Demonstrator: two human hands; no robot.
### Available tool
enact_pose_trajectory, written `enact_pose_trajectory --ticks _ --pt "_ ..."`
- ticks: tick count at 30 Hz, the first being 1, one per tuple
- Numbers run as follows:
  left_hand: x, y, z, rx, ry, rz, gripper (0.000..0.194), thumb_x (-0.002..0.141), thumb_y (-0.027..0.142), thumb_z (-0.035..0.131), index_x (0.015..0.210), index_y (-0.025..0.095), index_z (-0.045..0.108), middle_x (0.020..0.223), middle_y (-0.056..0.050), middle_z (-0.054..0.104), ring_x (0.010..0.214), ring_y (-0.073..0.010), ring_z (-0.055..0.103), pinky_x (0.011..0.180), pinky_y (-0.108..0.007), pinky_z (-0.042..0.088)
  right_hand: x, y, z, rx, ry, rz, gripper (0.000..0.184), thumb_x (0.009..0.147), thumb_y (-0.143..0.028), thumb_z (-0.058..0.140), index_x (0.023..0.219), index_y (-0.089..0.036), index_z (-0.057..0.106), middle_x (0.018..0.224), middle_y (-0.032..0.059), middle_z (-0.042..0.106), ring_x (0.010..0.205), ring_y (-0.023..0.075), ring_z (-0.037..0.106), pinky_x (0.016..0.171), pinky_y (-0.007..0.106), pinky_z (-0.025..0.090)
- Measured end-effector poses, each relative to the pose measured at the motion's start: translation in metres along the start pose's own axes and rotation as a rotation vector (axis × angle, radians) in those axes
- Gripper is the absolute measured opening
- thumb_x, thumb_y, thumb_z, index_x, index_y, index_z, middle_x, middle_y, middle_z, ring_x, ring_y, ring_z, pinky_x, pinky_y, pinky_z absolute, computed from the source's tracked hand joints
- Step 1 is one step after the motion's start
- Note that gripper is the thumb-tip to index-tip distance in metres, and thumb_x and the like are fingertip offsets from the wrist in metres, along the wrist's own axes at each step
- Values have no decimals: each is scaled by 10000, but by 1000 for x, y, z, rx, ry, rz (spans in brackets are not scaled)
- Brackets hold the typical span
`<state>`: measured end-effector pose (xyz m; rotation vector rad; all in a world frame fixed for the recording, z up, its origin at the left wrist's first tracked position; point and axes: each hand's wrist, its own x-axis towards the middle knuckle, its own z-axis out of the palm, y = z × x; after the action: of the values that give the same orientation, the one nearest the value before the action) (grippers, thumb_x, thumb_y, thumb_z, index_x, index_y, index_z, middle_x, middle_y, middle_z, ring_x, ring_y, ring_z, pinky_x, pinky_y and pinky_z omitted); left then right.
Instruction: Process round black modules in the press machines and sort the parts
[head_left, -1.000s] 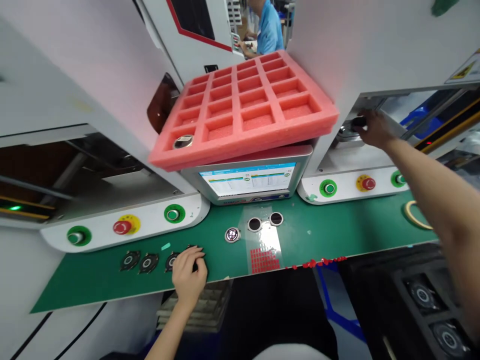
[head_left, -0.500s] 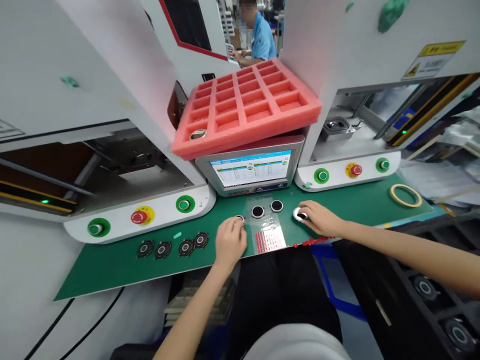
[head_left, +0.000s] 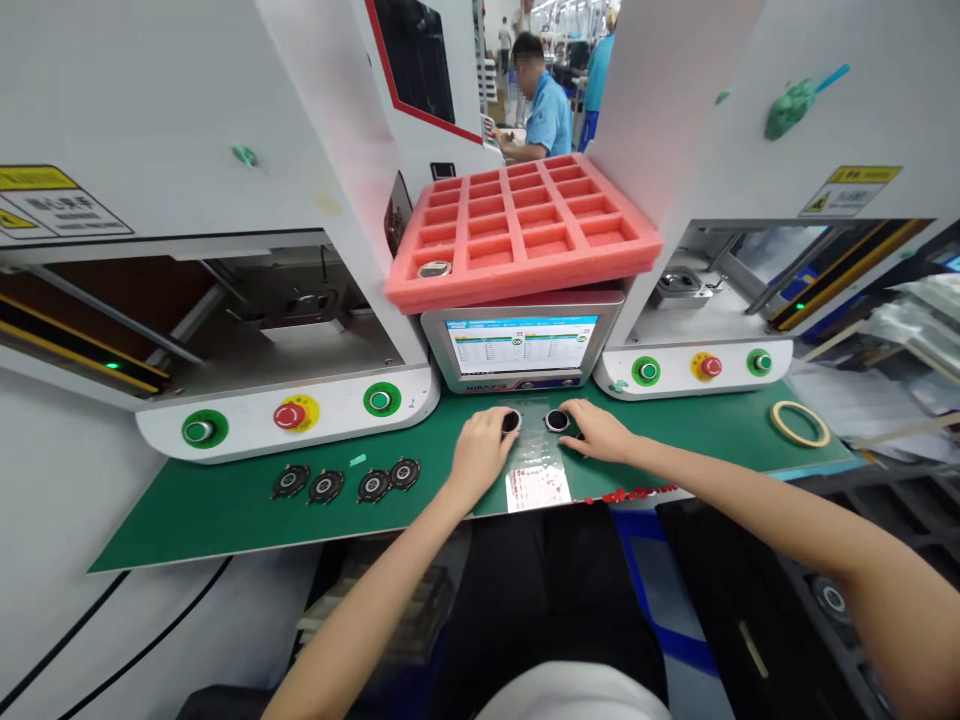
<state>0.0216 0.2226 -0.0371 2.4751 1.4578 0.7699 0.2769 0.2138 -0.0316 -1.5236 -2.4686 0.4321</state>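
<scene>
The left hand (head_left: pixel 484 460) and right hand (head_left: pixel 600 432) rest on a green mat (head_left: pixel 187 530) below the touchscreen monitor (head_left: pixel 521 345). Their curved fingers touch two black-centred discs (head_left: pixel 556 420); whether they grip, I cannot tell. Between the hands lies a clear sheet of red labels (head_left: pixel 537 485). Four dark round parts (head_left: pixel 345 485) sit left of the monitor, a tape roll (head_left: pixel 799 424) right. A pink foam tray (head_left: pixel 517 180) tilts on top, one silver disc (head_left: pixel 435 269) in its corner; a co-worker (head_left: pixel 547 115) stands beyond.
</scene>
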Motion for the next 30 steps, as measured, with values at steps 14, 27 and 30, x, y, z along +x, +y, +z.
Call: enact_pose_trajectory --ticks 14,27,30 --pt "66 -208 -181 271 243 -512 413 867 201 558 1255 80 485 1237 -195 608 1167 -329 564 990 -431 440 17 5 26 28 73 92 272 820 -338 560 1061 -222 509 1044 110 678 922 291 668 739 402 539" --pt "142 -283 -193 285 -13 -532 449 846 316 625 1249 116 626 1236 -150 666 1197 -323 593 1025 -402 440 18 -1 33 65 110 166 276 837 -399 559 1068 -257 511 1051 87 700 907 295 696 711 412 563" --pt "143 -288 -192 294 12 -512 453 807 434 670 1149 138 688 1139 -123 711 1115 -316 634 974 -390 470 18 0 33 73 116 158 269 834 -387 568 1069 -266 519 1053 82 700 900 290 697 707 406 563"
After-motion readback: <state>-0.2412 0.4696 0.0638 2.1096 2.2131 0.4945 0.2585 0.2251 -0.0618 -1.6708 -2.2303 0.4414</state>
